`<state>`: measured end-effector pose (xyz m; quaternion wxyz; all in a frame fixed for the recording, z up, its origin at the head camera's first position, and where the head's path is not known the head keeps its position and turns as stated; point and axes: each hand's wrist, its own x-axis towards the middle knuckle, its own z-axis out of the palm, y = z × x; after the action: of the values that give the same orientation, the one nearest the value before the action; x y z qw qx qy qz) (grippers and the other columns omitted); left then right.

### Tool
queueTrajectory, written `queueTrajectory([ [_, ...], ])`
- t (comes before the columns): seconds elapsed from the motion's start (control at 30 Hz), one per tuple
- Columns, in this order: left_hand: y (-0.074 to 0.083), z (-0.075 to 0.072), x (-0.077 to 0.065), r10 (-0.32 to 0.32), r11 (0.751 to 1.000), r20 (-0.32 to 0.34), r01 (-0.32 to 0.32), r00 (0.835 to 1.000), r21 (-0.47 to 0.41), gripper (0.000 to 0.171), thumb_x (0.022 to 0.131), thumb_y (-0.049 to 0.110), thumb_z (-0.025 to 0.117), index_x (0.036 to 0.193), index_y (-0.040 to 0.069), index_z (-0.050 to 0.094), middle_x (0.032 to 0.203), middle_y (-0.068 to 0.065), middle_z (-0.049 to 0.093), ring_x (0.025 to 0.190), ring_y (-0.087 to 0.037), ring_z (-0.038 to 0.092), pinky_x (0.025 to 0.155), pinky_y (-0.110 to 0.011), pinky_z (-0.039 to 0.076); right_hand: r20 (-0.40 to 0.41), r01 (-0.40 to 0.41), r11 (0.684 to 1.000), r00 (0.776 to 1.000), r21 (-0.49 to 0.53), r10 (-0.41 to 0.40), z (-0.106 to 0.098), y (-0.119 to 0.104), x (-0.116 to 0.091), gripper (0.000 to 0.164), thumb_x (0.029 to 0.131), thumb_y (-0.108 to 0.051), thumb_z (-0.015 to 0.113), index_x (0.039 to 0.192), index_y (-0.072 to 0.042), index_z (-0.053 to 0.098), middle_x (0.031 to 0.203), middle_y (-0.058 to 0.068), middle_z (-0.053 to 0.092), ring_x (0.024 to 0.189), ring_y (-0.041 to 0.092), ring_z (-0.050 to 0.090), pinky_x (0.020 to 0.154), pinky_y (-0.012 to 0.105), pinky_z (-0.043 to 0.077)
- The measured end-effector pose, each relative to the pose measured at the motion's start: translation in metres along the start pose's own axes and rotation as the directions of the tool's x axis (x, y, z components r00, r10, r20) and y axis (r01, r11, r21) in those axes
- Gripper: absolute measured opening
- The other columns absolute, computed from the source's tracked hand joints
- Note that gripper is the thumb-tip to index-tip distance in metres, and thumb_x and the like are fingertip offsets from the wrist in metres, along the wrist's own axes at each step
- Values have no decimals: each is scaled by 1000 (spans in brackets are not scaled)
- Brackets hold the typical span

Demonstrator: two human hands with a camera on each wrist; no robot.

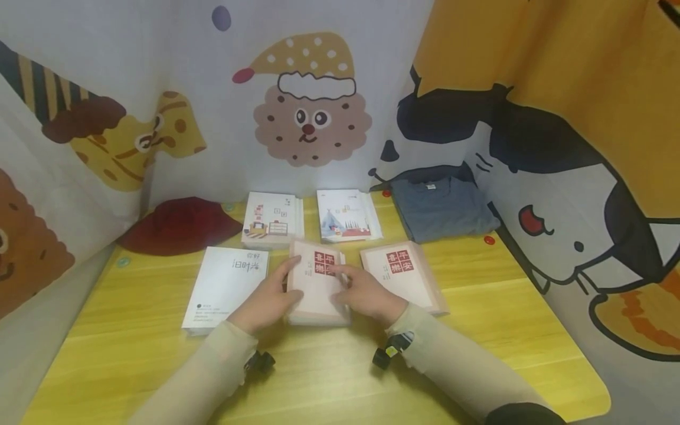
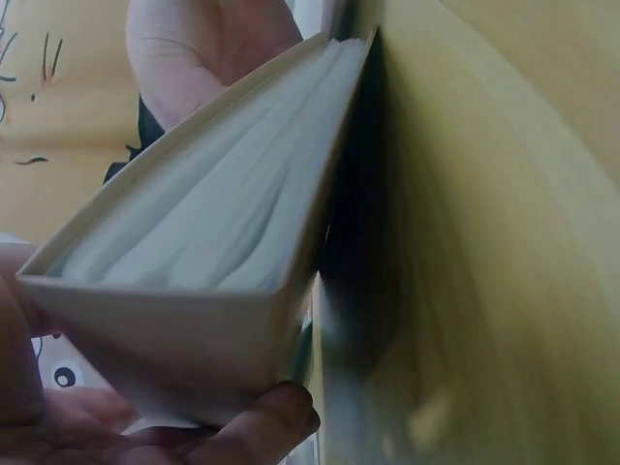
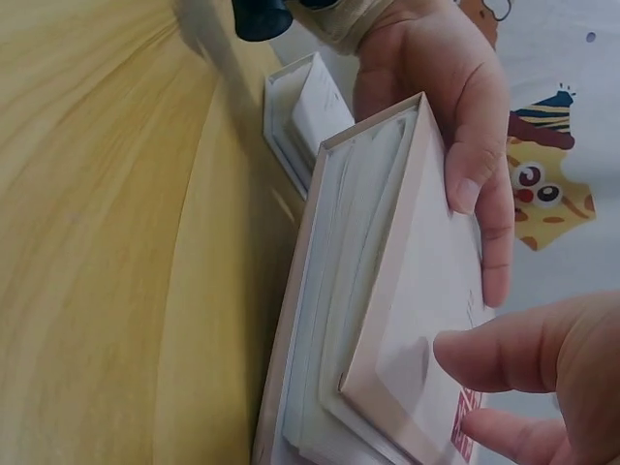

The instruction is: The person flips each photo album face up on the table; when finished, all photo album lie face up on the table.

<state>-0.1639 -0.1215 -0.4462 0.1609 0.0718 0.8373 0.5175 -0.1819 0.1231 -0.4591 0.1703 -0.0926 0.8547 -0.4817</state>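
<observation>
A thick pale-pink photo album (image 1: 319, 295) with a red character square on its cover is between my hands. My left hand (image 1: 273, 298) grips its spine side, with fingers curled round the spine (image 2: 165, 339) and the thumb on the cover. My right hand (image 1: 369, 295) is at the opposite side, its thumb and forefinger (image 3: 513, 349) extended over the cover with no clear grip. Bulging pages (image 3: 349, 242) show along the album's near edge. A white album (image 1: 225, 289) lies to the left, and a matching pink album (image 1: 401, 277) lies to the right.
Two stacks of illustrated white albums, a left one (image 1: 271, 218) and a right one (image 1: 347, 215), stand behind. A dark red hat (image 1: 180, 227) is at the back left and a folded grey-blue shirt (image 1: 443, 206) at the back right. Printed curtains (image 1: 212, 171) border the yellow wood-grain table (image 1: 319, 378).
</observation>
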Motion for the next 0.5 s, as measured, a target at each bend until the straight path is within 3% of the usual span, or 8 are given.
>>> queueTrajectory([
  [0.5,-7,0,0,-26,981,-3,26,1000,194,82,99,16,67,168,9,23,170,-21,30,154,-46,34,127,-62,24,-29,12,999,999,-48,-14,9,-1,0,73,84,-7,80,153,-10,56,156,18,54,146,43,48,123,61,35],
])
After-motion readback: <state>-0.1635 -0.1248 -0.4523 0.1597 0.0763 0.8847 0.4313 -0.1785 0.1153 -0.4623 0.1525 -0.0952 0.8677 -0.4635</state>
